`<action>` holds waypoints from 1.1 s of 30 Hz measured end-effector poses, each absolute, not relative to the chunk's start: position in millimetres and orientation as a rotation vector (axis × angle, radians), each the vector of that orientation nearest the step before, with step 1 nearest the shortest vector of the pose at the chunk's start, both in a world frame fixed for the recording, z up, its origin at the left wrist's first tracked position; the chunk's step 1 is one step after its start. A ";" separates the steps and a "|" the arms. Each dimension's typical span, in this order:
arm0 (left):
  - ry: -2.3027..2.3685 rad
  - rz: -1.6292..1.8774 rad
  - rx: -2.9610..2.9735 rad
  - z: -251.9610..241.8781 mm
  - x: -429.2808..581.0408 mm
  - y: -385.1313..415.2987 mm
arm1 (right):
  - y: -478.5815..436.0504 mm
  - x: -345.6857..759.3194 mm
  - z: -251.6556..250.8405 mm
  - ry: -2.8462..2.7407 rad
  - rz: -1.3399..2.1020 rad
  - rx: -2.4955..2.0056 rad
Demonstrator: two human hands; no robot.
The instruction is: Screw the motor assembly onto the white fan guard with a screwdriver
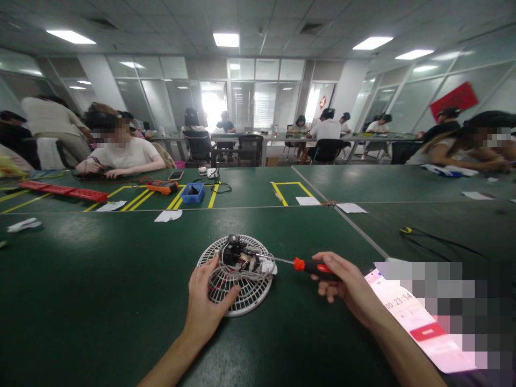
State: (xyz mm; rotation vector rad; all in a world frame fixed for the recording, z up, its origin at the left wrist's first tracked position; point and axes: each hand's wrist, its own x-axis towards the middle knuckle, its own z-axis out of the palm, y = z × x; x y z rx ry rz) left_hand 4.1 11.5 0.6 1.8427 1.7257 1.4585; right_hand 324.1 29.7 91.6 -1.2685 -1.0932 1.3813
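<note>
A round white fan grille (253,298) lies on the green table, with a black motor assembly (231,255) and a bundle of grey cable on top of it. My left hand (205,298) rests at the grille's left side, its fingers at the motor and its thumb over the grille, holding the motor assembly steady. In my right hand (341,277) is a red and black screwdriver (312,266), gripped by the handle. Its shaft points left, and the tip reaches in among the motor parts, where its exact contact is hidden.
A phone (419,322) showing a timer lies at the right, beside my right forearm. Farther back are a blue bin (192,193), an orange meter (162,186), red trays (62,190) and paper pieces (168,215). A person (121,150) sits across the table.
</note>
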 end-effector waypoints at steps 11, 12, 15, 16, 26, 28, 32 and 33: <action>1.732 1.451 1.866 -0.2 4.0 11.7 | 31.7 328.2 89.5 -1.156 1.283 -1.292; 1.734 1.448 1.870 -0.8 3.7 11.8 | 31.5 328.5 89.4 -1.152 1.281 -1.286; 1.735 1.442 1.885 -2.2 3.0 11.4 | 30.4 328.3 89.4 -1.132 1.270 -1.278; 1.733 1.443 1.893 -2.3 2.9 11.2 | 30.1 328.0 89.5 -1.126 1.263 -1.273; 1.736 1.441 1.931 -1.4 3.6 11.1 | 32.2 332.2 84.9 -1.152 1.089 -1.232; 1.740 1.444 1.920 -2.2 3.3 11.3 | 32.1 331.7 84.7 -1.209 1.078 -1.263; 1.747 1.452 1.909 -3.4 3.1 11.0 | 30.8 326.4 87.1 -1.271 1.046 -1.466; 1.747 1.453 1.908 -3.5 3.1 10.9 | 30.4 325.0 87.8 -1.274 1.012 -1.512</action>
